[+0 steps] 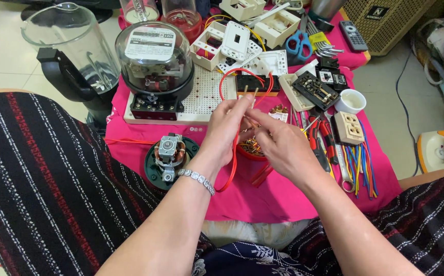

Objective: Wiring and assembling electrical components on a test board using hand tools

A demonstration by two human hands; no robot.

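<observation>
Left hand [228, 122] pinches red wire [230, 153] ends; right hand [278, 143] also pinches wire. Wire loops over pink desk [263, 199], near red bowl [250, 151]. Step looks like twisting ends. Needs steady fingers.

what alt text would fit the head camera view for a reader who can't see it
A person's left hand and right hand pinch the bare ends of a looped red wire above a bright pink cloth crowded with electrical parts. A glass-domed electricity meter sits on a white perforated board behind, and a bundle of coloured wires lies to the right.
</observation>
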